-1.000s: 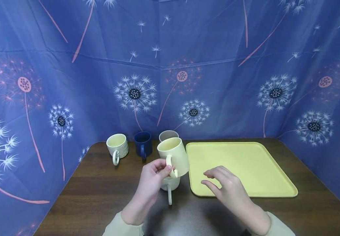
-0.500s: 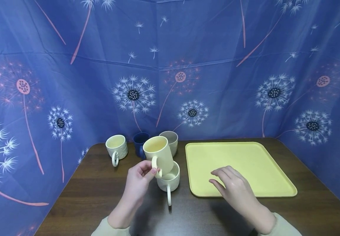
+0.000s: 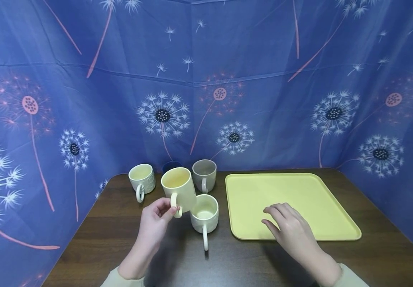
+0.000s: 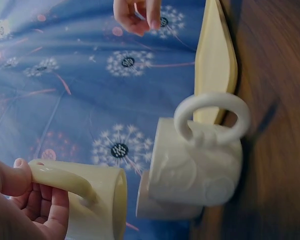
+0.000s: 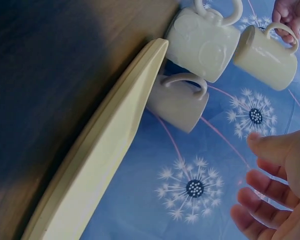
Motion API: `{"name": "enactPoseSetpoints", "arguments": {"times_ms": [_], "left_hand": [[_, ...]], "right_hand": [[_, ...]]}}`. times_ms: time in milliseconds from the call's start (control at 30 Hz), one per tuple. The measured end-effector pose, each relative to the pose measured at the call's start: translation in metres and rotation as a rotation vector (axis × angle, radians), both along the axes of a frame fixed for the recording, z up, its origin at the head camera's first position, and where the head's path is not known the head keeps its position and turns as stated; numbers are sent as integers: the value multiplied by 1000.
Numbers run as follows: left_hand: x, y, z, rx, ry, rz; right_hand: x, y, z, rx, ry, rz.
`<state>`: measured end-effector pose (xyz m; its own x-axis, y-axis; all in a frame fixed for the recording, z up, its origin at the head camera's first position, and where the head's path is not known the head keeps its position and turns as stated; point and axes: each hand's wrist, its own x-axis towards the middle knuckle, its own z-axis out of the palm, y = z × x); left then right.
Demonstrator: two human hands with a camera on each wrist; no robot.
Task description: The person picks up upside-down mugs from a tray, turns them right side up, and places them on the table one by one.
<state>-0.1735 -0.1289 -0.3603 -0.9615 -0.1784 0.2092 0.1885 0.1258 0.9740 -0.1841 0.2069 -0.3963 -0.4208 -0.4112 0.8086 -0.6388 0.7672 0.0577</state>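
Yellow and glossy, the mug (image 3: 178, 189) hung in the air above the worktop (image 3: 113, 239) in the head view, tilted a little, just left of a white mug (image 3: 205, 212) that stood near the tray (image 3: 335, 231). The left hand (image 3: 155, 218) pinched its handle between thumb and fingertips — a light hold on what looked like a stiff, glazed, breakable thing, so it would probably swing or slip unless the fingers hooked right through the loop. The right hand (image 3: 288, 228) lay relaxed, fingers loosely spread, over the tray's near edge, holding nothing. A grey mug (image 3: 204, 175), a cream mug (image 3: 142, 178) and the rim of a blue mug (image 3: 172, 164) stood behind.

From the left wrist, the thumb and curled fingers (image 4: 42, 210) gripped the yellow handle; the white mug (image 4: 200, 165) was close beside the held mug's rim (image 4: 119, 202), apart from it, its own handle a wide loop — the safer place to take hold.

From the right wrist, the open palm and fingers (image 5: 270, 192) were empty; the yellow mug (image 5: 267, 52) showed far off, clear of the tray's edge (image 5: 110, 150).
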Motion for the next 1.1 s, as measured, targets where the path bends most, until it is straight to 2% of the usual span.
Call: {"name": "enactPoseSetpoints", "arguments": {"times_ms": [333,567,867,1100], "left_hand": [[-1,-19,-19,-69,-16,73],[-7,-26,-31,-116,-43,108],[-9,-36,-47,-141,-126,112],[-12,-40,-54,-135,-153,102]], "right_hand": [[-3,4,-10,4,-51,13],[-3,5,-14,6,-68,23],[-2,4,-15,9,-57,46],[-1,6,-15,18,-98,27]]}}
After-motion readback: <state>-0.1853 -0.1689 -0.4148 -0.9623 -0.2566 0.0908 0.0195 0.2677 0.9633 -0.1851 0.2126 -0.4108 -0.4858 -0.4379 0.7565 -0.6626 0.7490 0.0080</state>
